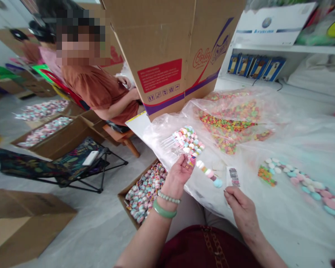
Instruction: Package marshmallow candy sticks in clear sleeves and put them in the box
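At far left, a folding chair point(72, 160) is shown on the floor beside open cartons; next to it, a person point(95, 87) is seated. An open carton of sweets point(145, 193) is placed below the counter point(138, 124). By the left hand point(181, 169), a brightly printed piece point(191, 160) is pinched, with a bundle of candy skewers point(191, 139) lying just beyond. The single candy skewer point(209, 174) is set between the hands, its long axis slanted from the left fingertips toward the right ones; its white end is nearer the left hand, and whether it is joined to the printed piece cannot be told. Farther off, reach is bounded by a large cardboard box point(181, 56) and a bag of coloured rings point(231, 121). A barcode label point(233, 176) is seen just ahead of the right hand point(238, 203), whose thumb and forefinger are brought together; whether anything is gripped cannot be told. At far right, marshmallows point(309, 182) are strewn.
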A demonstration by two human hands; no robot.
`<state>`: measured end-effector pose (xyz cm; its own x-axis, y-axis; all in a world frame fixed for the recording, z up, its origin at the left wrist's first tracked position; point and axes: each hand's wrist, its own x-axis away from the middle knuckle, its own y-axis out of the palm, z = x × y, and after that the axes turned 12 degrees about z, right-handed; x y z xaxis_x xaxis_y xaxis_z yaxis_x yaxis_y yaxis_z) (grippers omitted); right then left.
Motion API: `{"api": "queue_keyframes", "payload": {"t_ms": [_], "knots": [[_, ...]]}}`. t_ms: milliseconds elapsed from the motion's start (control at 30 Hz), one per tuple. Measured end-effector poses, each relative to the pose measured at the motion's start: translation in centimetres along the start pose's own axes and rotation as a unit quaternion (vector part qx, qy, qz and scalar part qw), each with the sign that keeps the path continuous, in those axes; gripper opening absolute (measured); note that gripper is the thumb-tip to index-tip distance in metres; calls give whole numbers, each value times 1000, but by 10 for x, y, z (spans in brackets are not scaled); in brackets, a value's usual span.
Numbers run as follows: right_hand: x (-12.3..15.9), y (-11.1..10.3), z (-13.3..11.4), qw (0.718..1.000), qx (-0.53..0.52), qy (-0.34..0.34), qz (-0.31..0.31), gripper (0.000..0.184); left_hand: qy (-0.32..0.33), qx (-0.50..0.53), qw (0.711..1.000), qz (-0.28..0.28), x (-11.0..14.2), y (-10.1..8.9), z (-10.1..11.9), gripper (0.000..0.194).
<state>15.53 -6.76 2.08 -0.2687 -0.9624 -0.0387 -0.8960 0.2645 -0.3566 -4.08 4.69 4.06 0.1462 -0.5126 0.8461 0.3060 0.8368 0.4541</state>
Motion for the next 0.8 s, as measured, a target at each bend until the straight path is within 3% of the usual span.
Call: {"api": "queue_keyframes", "payload": {"t_ms": [133, 267, 400, 533, 633, 700, 800], "knots": [[-3, 2, -2, 999, 34, -34, 16, 20, -8, -23, 999, -28, 10, -1, -5, 4], [-4, 1, -1, 1000, 19, -16, -1, 20, -14, -45, 997, -58, 14, -7, -6, 8], [-4, 0, 2, 1000, 20, -4, -9, 22, 32, -76, 995, -64, 15, -11, -8, 5], [-2, 1, 10, 991, 87, -96, 26, 23, 134, -119, 976, -126, 17, -14, -20, 12], [-1, 2, 14, 980, 102, -168, 41, 22, 169, -152, 962, -150, 17, -17, -29, 20], [0, 3, 13, 986, 91, -139, 28, 21, 171, -156, 963, -136, 15, -18, -33, 22], [-2, 5, 9, 999, 17, 22, -28, 23, 165, -173, 962, -133, 10, -21, -33, 23]]}}
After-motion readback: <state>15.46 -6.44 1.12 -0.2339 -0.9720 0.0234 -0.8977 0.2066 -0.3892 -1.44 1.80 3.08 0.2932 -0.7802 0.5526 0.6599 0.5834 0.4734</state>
